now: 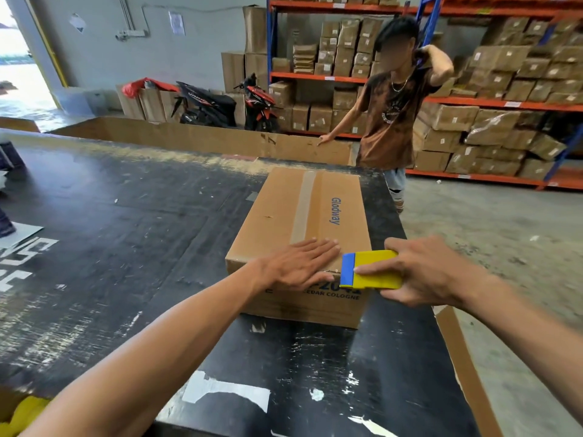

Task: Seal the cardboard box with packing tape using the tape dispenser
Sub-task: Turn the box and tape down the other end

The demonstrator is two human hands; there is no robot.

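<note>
Left hand [299,263] lies spread flat on the box [303,234], right hand [419,272] grips the dispenser [372,269] at its 3 o'clock edge; he should keep the flaps pinned and pull straight.

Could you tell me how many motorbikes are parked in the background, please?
2. One black motorbike stands by the far wall beside open cartons; one red-and-black motorbike stands right of it, near the shelving. Others may be hidden.

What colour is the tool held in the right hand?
The tool in the right hand is yellow with a blue edge, as the head view shows.
</note>
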